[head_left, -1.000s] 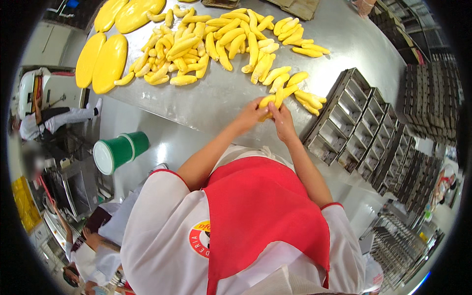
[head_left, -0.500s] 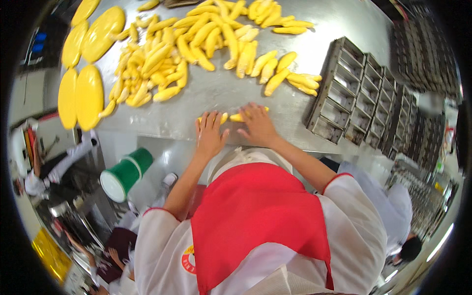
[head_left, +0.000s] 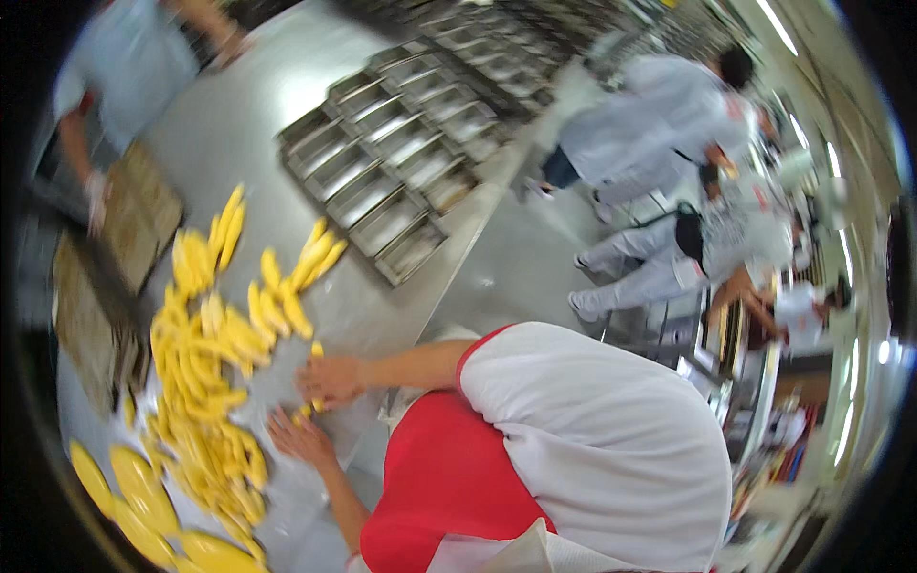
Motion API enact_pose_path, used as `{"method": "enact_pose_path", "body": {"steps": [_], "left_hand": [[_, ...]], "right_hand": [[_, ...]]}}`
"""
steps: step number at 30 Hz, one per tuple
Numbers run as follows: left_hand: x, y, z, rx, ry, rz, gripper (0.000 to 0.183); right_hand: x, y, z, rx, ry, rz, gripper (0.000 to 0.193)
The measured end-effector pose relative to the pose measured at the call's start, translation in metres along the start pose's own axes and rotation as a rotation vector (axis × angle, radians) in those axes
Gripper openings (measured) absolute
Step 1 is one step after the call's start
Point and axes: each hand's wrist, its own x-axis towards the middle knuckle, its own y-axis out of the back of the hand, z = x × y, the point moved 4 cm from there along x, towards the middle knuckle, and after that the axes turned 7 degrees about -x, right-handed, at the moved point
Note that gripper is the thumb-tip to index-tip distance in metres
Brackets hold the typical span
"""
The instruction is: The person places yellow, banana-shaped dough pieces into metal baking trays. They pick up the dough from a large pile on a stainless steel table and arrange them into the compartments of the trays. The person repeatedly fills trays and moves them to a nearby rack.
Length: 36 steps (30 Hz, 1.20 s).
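My right hand (head_left: 330, 380) lies palm down on the steel table with its fingers spread. Under its fingers is a small yellow dough roll (head_left: 317, 350), one end showing beyond them. Just nearer, my left hand (head_left: 300, 437) rests flat with fingers apart, beside another short piece of yellow dough (head_left: 305, 412) that shows between the two hands. Neither hand is closed around the dough. Left of my hands lies a large heap of finger-shaped yellow dough rolls (head_left: 196, 358). Several flat yellow dough ovals (head_left: 143, 487) lie at the lower left.
Strapped metal loaf pans (head_left: 387, 177) stand on the table beyond my hands, with more pans (head_left: 487, 48) behind. Worn brown boards or trays (head_left: 138, 215) lie at the far left near a co-worker (head_left: 134, 76). Other people (head_left: 669, 115) stand on the floor at the right.
The view has swung to the right, bringing the pans toward the middle and co-workers into sight. My hands stay over the small dough pieces on the table.
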Motion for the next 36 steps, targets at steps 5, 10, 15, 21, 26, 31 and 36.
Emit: {"method": "enact_pose_path", "body": {"steps": [5,10,15,21,26,31,36], "left_hand": [[-0.043,0.019,0.033,-0.016,-0.018,-0.038,0.043],[-0.030,0.008,0.008,-0.193,0.172,-0.219,0.041],[-0.012,0.022,0.020,-1.418,1.014,-0.197,0.045],[0.001,0.055,0.089,-1.474,0.884,-0.174,0.034],[-0.021,0.046,0.150,-1.544,0.885,-0.190,0.038],[-0.039,0.008,0.194,-1.600,0.881,-0.220,0.048],[-0.004,0.052,0.348,-1.852,0.466,-0.332,0.054]], "right_hand": [[-0.021,0.050,0.032,0.236,-0.331,-0.199,0.036],[-0.068,0.151,0.079,1.034,-0.881,0.195,0.043],[-0.177,0.195,0.125,0.735,-0.844,0.443,0.035],[-0.184,0.399,0.101,0.892,-0.684,1.101,0.037],[-0.227,0.339,0.116,-0.208,-0.516,0.714,0.042],[-0.230,0.209,0.106,0.019,-0.550,0.307,0.053],[-0.219,0.233,0.066,0.748,-0.680,0.360,0.049]]}}
